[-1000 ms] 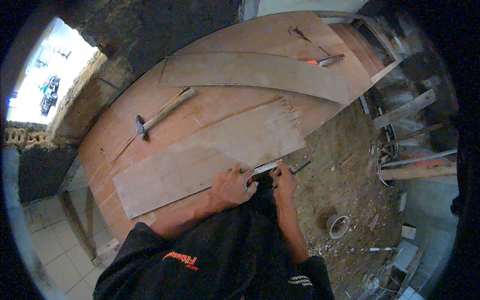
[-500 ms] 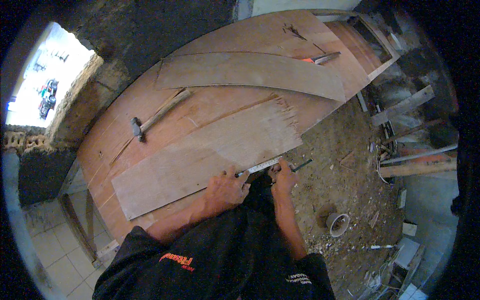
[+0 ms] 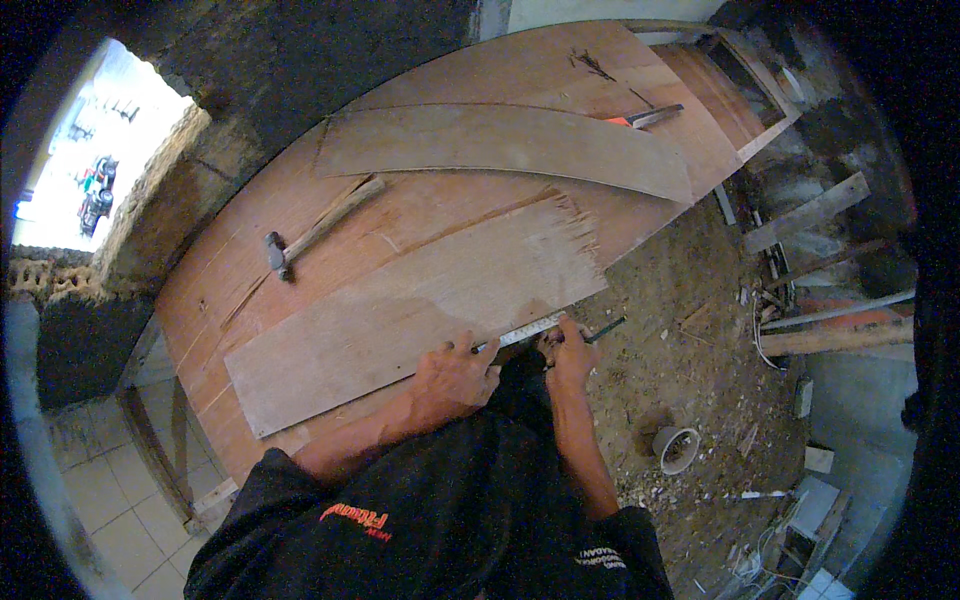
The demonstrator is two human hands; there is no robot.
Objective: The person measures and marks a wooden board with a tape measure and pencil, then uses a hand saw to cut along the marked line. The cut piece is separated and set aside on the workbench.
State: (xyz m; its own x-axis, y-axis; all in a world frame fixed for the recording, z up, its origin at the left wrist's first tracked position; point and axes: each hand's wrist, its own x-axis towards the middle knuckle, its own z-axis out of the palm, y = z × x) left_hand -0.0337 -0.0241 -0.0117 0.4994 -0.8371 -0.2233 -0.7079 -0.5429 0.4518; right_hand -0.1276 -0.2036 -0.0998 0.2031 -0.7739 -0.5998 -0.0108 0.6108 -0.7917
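A white marked measuring tape [image 3: 530, 328] lies along the near edge of a pale plywood strip [image 3: 410, 300]. My left hand [image 3: 458, 378] is closed on the tape's left end, its forearm lying over the plywood's near side. At the other end, my right hand [image 3: 570, 348] pinches the tape by the plywood's edge. From the right fingers a thin dark pencil-like stick [image 3: 608, 327] juts to the right. The strip's right end is ragged and splintered. Part of the right fingers is in shadow.
A larger reddish plywood sheet [image 3: 225, 270] lies beneath. On it rest a hammer [image 3: 325, 225], a second plywood strip [image 3: 480, 145] and an orange-and-dark tool [image 3: 645, 118]. To the right is a debris-strewn dirt floor [image 3: 690, 370] with a small white bucket [image 3: 676, 449]. Timber [image 3: 805, 212] leans beyond.
Both hands keep nearly the same place on the tape. The view has shifted very slightly; nothing else has visibly moved.
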